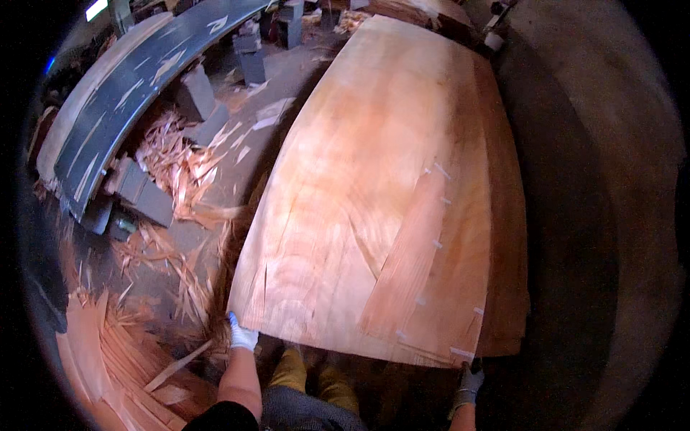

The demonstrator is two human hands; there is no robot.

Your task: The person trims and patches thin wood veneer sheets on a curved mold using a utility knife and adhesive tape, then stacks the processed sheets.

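Note:
A large thin sheet of reddish wood veneer (374,187) lies on top of a stack of like sheets and reaches away from me. Small pale tape strips join a patch near its right side. My left hand (242,334), in a white glove, grips the sheet's near left corner. My right hand (470,384), in a grey glove, grips the near right corner. My legs show below the sheet's near edge, between the two hands.
Torn veneer scraps (180,169) litter the floor at left. A long dark panel (136,79) rests on grey blocks (147,195) at upper left. More veneer strips (108,359) pile at lower left. Bare concrete floor (596,179) runs along the right.

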